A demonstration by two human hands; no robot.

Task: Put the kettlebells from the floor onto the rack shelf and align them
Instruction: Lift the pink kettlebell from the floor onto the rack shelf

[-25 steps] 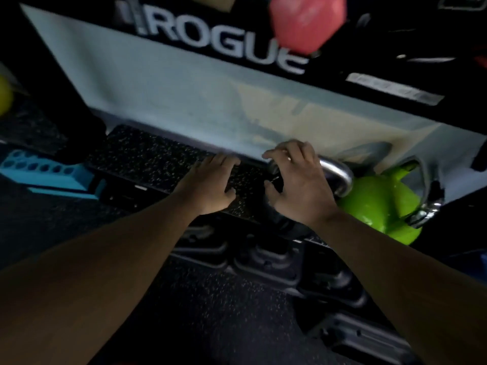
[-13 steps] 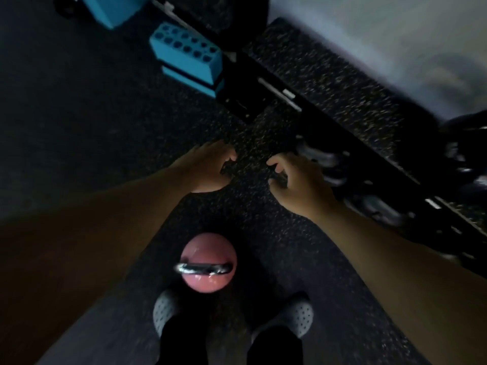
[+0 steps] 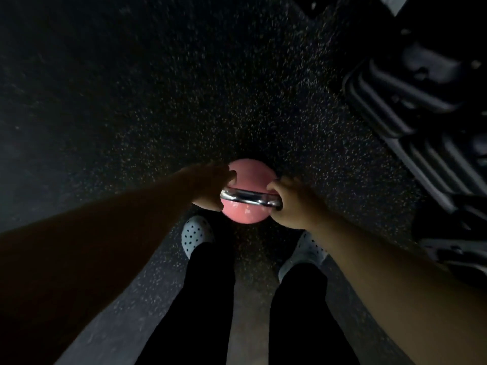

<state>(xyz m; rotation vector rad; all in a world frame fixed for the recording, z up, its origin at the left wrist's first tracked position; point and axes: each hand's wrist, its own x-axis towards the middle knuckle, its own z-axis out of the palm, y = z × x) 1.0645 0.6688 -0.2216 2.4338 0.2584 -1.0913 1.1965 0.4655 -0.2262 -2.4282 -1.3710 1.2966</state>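
Down on the dark speckled rubber floor (image 3: 184, 106), just ahead of two pale perforated clogs (image 3: 195, 237), a round pink kettlebell with a polished steel handle (image 3: 249, 200) is being taken up from both sides. The left hand (image 3: 210, 187) is curled at the left end of the handle, and the right hand (image 3: 290, 204) is closed over the right end; whether either grip is fully wrapped cannot be told in the dim light. The step in hand is judged to be the lift from the floor, and it would be done well with both palms seated squarely under the handle's corners before any weight is taken, so that the ball is kept from swinging toward the shins. Dark stacked equipment at the foot of the rack (image 3: 421, 114) is seen to the right, near but apart from the bell, and it would have to be cleared on the way up. No shelf is shown in this view.
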